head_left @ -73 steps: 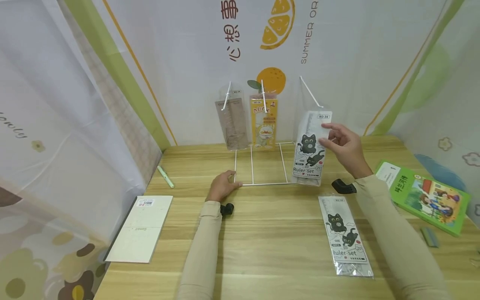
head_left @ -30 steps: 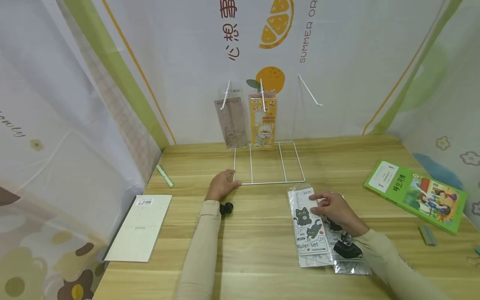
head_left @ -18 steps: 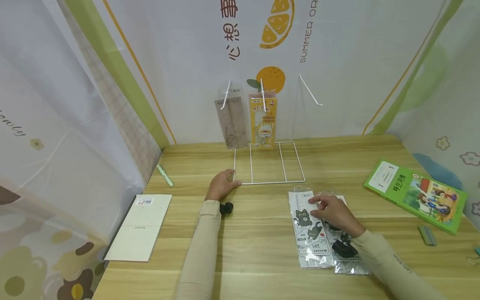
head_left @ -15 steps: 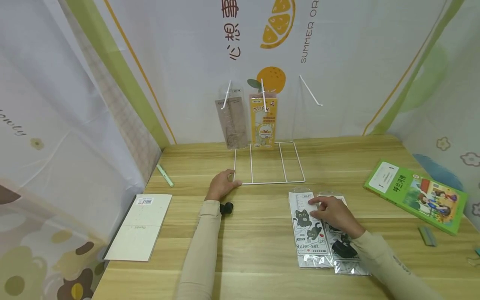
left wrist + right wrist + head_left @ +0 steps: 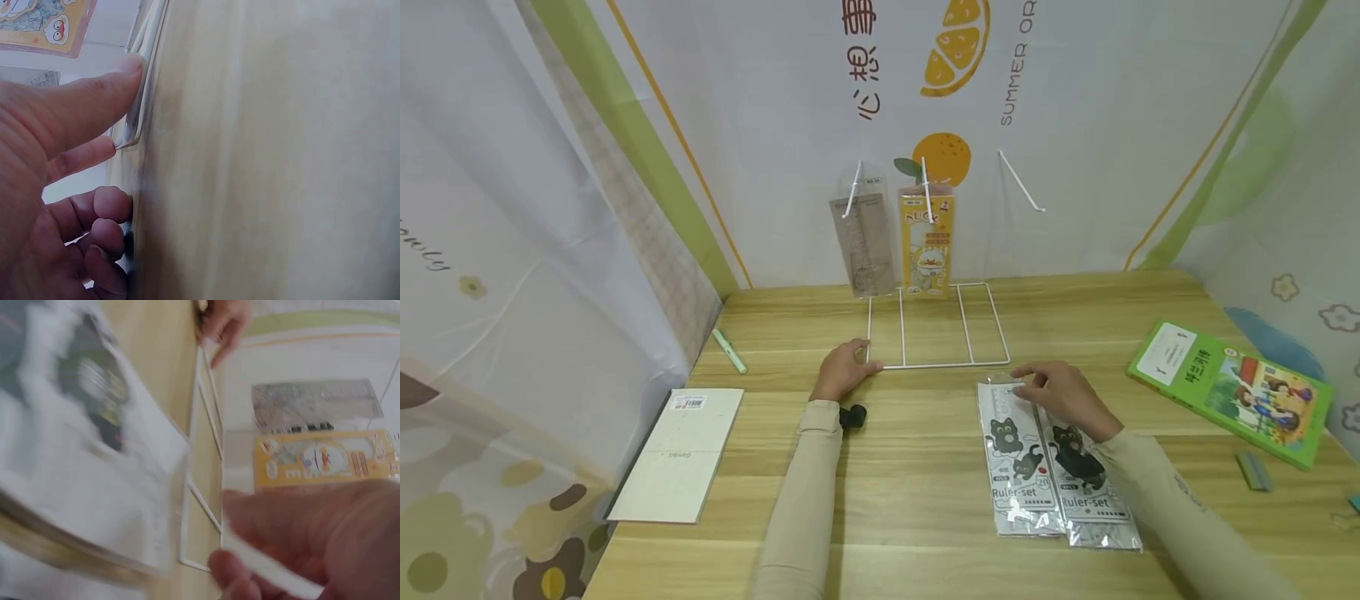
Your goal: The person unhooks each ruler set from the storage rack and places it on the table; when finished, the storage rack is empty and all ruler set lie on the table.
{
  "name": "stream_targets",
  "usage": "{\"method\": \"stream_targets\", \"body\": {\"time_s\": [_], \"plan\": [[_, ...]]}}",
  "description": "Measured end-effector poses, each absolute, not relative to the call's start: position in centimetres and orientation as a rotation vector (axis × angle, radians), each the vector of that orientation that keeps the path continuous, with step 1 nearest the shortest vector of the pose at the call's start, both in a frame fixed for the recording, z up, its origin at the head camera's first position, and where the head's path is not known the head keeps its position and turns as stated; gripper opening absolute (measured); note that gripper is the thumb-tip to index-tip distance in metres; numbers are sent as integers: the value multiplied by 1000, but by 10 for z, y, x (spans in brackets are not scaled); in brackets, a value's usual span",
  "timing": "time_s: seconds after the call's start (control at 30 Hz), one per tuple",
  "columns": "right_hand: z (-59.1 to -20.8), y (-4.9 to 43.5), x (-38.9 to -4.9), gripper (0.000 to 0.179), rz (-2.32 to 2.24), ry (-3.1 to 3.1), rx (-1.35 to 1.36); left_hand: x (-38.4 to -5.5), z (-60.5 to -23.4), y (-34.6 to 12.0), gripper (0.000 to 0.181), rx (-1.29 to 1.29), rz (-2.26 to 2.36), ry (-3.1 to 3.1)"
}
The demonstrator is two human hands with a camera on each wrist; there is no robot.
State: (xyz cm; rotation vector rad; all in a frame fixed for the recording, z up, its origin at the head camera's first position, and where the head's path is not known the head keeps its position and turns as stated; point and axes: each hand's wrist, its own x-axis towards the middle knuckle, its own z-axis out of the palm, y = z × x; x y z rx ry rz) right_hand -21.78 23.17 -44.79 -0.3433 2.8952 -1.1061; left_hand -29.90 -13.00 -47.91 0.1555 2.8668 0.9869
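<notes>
My left hand (image 5: 841, 371) holds the near left corner of a white wire display rack (image 5: 946, 366), thumb and index finger on its base wire (image 5: 145, 69). Two clear-bagged ruler sets with black cat prints lie side by side on the table: the left ruler set (image 5: 1017, 492) and the right ruler set (image 5: 1097, 504). Over their top ends hovers my right hand (image 5: 1067, 396), its thumb and index finger apart with nothing seen between them. From the rack's hooks hang a grey-brown ruler pack (image 5: 867, 250) and a yellow duck ruler pack (image 5: 927, 250); the right hook (image 5: 1021, 181) is bare.
A cream notebook (image 5: 677, 457) and a pale green pen (image 5: 730, 351) lie on the left. To the right are a green book (image 5: 1232, 392) and a small grey-green block (image 5: 1254, 471). A printed curtain (image 5: 1075, 108) stands behind the table.
My right hand took a ruler set from the right hook, laid it left of the other one, then let go and rose slightly towards the rack. The left hand stayed put.
</notes>
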Motion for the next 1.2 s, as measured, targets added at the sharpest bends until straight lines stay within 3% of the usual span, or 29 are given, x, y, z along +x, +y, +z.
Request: {"method": "stream_targets", "body": {"time_s": [0.3,0.6,1.2], "plan": [[-430,200,-293,35,-1452,2948,-513,-298,-481,-133,59,157,991,2866],[-387,162,-347,41,-1708,2935,-806,-300,-481,-132,57,158,990,2885],[-357,141,-379,42,-1870,2784,-807,-298,-480,-131,56,178,1025,2891]]}}
